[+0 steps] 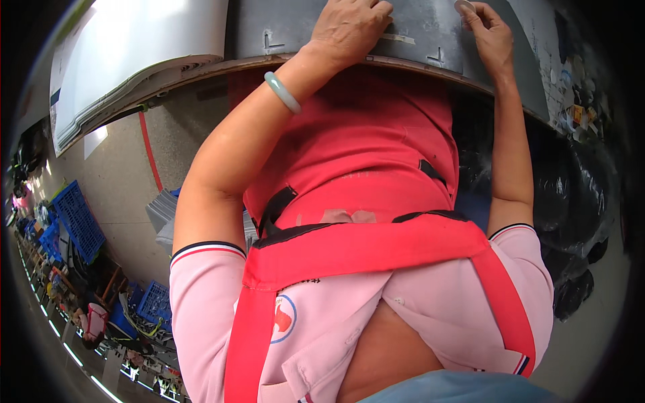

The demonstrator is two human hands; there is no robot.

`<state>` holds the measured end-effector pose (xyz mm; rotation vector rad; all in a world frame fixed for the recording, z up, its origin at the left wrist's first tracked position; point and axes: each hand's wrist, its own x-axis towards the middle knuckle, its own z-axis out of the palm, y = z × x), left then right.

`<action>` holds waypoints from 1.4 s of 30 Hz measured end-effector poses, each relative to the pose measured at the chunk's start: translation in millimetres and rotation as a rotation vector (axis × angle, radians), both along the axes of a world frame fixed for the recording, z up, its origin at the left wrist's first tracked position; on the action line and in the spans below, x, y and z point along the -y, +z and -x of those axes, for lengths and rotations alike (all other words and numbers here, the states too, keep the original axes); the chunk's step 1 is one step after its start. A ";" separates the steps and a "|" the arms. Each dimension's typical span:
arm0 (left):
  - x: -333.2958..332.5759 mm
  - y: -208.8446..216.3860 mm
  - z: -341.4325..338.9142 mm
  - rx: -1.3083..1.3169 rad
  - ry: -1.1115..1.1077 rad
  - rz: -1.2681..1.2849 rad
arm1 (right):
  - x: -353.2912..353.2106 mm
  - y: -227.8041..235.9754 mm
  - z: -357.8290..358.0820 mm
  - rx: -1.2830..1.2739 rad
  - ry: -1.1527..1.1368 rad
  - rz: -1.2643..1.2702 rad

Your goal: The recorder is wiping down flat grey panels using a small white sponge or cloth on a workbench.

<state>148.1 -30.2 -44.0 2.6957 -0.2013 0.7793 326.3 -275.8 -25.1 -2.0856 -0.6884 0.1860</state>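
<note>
Our left hand (349, 27) presses flat on the grey sheet (416, 30) — fingers spread, gripping nothing — right hand (489, 33) pinches a small disc (464, 6).

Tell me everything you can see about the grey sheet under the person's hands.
The grey sheet lies flat on the table edge at the top of the picture. It looks thin, matte and smooth, with pale corner marks printed on it. The left hand presses on it, fingers spread. The right hand touches it further right, pinching a small pale round piece.

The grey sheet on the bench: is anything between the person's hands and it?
Nothing visible. The left hand lies flat on the grey sheet; the right hand pinches a small pale round piece just above it.
</note>
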 end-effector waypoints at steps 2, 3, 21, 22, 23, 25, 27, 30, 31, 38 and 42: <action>2.1 2.4 -1.8 0.007 -0.006 0.010 | 3.8 13.1 34.0 -0.148 0.118 0.041; -5.1 1.2 6.3 -0.017 0.032 -0.024 | -7.2 9.5 53.5 -0.106 0.130 0.052; -88.5 33.0 127.5 -0.234 0.121 -0.272 | 15.1 -31.0 58.7 0.095 -0.054 -0.046; -88.2 34.5 127.3 -0.232 0.124 -0.273 | 16.1 -31.8 58.8 0.102 -0.055 -0.039; -86.6 35.4 126.2 -0.272 0.131 -0.270 | 16.2 -32.2 58.7 0.109 -0.054 -0.032; -88.9 37.7 125.8 -0.311 0.141 -0.265 | 15.4 -31.9 59.8 0.128 -0.054 -0.019; -95.6 39.0 127.0 -0.455 0.130 -0.211 | 14.0 -30.5 61.4 0.146 -0.055 -0.004; -94.0 32.4 123.8 -0.275 0.081 -0.205 | 11.8 -29.1 61.3 0.134 -0.039 -0.035; -92.3 33.3 123.7 -0.275 0.086 -0.207 | 12.7 -29.4 60.8 0.133 -0.050 -0.029; -47.0 35.8 101.7 -0.066 0.050 -0.241 | 6.5 -22.7 63.4 0.112 -0.101 -0.026; -6.1 11.5 36.8 -0.359 -0.073 0.053 | 3.3 -17.8 63.4 0.087 -0.098 -0.020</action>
